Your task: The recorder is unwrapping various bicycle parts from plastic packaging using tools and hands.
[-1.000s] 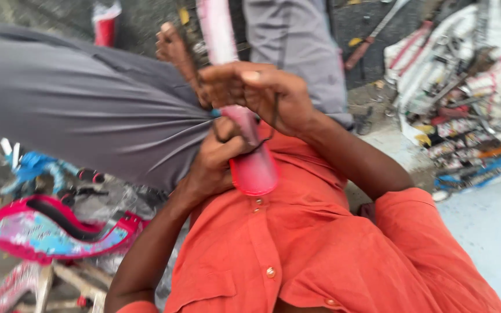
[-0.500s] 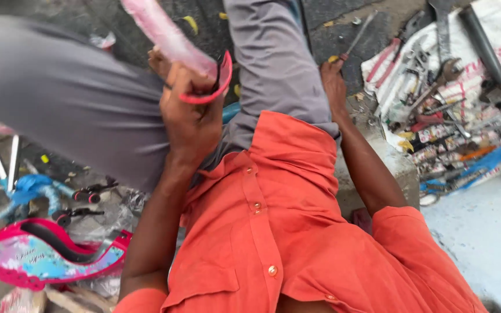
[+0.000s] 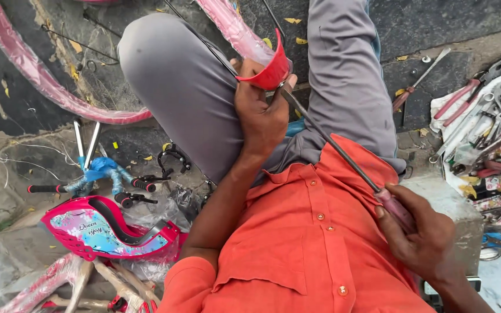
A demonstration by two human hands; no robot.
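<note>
Tools [image 3: 482, 133] lie right of the knees; handlebars [image 3: 102, 174] left.

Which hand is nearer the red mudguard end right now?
Left. The left hand grips the red mudguard end directly. The right hand is well back from it, holding the screwdriver handle, with only the tool's tip reaching the mudguard.

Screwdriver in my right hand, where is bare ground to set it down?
Dark paving between the grey trouser leg and the tool cloth is mostly bare. The tool cloth and the ground around the pink chain guard are crowded.
</note>
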